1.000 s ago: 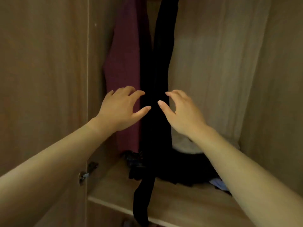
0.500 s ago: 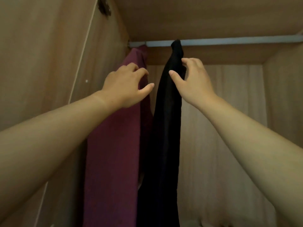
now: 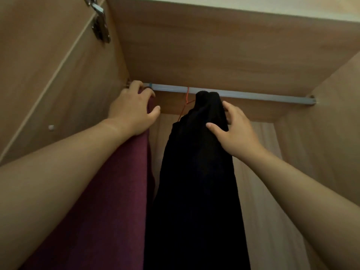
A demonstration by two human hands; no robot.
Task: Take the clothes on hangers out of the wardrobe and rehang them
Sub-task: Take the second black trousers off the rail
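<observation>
Both garments hang from the grey rail (image 3: 253, 95) inside the wardrobe (image 3: 194, 47), hems cut off below. Left hand (image 3: 132, 111) curls over the maroon garment (image 3: 109, 191) at the rail's left end; fingertips and hanger hidden. Right hand (image 3: 234, 133) pinches the black garment (image 3: 196, 182) near its top, thumb in front. Orange hanger (image 3: 186, 102) only partly visible.

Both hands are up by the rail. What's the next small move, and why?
Probably lift the right hand to raise the orange hanger off the rail: that hand grips the black garment just below it, while the left hand holds the maroon garment.
</observation>
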